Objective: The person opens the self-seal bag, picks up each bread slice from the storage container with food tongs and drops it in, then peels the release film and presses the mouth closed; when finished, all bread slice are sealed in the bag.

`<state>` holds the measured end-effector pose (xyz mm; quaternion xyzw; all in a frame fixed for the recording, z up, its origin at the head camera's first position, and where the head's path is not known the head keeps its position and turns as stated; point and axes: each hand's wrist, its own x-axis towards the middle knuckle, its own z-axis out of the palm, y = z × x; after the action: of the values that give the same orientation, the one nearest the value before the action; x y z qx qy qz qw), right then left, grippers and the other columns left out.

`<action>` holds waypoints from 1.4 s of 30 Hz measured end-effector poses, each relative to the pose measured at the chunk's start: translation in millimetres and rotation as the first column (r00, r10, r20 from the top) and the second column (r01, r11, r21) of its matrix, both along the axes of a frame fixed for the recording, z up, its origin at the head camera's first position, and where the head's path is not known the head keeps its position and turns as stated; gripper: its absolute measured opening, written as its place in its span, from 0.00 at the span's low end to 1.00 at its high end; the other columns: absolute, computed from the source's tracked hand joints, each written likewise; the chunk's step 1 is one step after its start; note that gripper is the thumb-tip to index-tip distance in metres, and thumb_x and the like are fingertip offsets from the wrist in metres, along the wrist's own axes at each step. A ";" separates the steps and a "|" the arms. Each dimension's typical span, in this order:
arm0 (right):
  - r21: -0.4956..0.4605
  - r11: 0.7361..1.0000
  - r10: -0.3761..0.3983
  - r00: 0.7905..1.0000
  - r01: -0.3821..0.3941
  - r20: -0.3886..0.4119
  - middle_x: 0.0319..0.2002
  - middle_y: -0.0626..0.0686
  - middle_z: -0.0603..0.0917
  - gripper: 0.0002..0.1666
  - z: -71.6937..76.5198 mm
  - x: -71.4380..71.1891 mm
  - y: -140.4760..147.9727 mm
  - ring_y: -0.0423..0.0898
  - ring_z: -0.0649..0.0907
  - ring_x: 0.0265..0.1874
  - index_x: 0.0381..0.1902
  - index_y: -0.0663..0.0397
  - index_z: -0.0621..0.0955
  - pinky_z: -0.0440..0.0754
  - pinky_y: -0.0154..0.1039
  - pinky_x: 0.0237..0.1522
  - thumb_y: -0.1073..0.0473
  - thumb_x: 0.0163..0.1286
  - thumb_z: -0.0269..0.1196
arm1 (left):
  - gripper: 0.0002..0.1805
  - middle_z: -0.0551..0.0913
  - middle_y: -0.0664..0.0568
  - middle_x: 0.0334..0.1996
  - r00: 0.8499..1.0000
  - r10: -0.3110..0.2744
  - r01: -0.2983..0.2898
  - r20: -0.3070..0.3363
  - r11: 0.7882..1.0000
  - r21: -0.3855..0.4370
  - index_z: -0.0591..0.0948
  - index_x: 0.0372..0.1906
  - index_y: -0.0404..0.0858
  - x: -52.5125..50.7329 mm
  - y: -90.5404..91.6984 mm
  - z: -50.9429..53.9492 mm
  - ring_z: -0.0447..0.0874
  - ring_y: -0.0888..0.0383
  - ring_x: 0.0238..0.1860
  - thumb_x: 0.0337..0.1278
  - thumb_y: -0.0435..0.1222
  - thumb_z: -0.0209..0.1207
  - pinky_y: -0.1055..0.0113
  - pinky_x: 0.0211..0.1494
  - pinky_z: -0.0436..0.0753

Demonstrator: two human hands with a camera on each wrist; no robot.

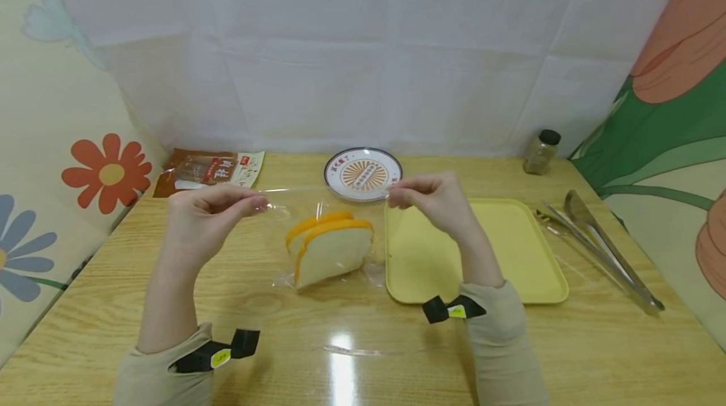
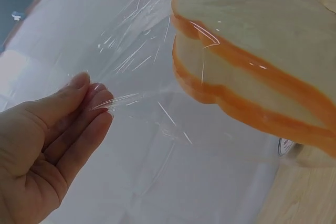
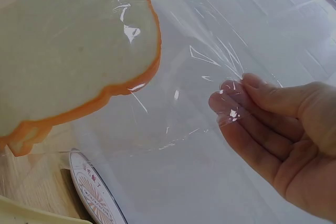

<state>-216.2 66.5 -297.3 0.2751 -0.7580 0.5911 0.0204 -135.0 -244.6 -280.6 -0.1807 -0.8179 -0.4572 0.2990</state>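
Observation:
A clear plastic bag (image 2: 147,61) is stretched between the two hands, held by its upper corners. Two bread slices (image 1: 337,253) with orange crusts show through the plastic, leaning together low in the bag. My left hand (image 1: 207,220) pinches the left corner between thumb and fingertips. On the other side, my right hand (image 1: 435,201) pinches the right corner the same way; the right wrist view shows the film (image 3: 199,72) pulled into creases there. Neither hand touches the bread.
A yellow tray (image 1: 510,248) lies to the right, beside metal tongs (image 1: 612,255). Behind stand a round printed plate (image 1: 363,174) and a black-capped jar (image 1: 541,152). A brown food packet (image 1: 207,169) lies back left. A thin clear strip (image 1: 360,351) lies near the front.

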 end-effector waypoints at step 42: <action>0.871 0.481 0.462 0.873 -0.099 -0.155 0.31 0.47 0.86 0.06 114.0 12.9 -133.0 0.39 0.79 0.31 0.30 0.54 0.85 0.78 0.27 0.36 0.57 0.59 0.67 | 0.05 0.88 0.59 0.28 0.976 -0.211 0.194 0.060 0.956 0.219 0.83 0.31 0.21 -1.4 0.3 -0.9 0.87 0.66 0.28 0.48 0.15 0.59 0.73 0.31 0.85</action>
<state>-203.2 -66.6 -183.2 0.4788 -0.8711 0.0832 -0.0713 -136.4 -244.3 -281.5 -0.2116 -0.7533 -0.5770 0.2342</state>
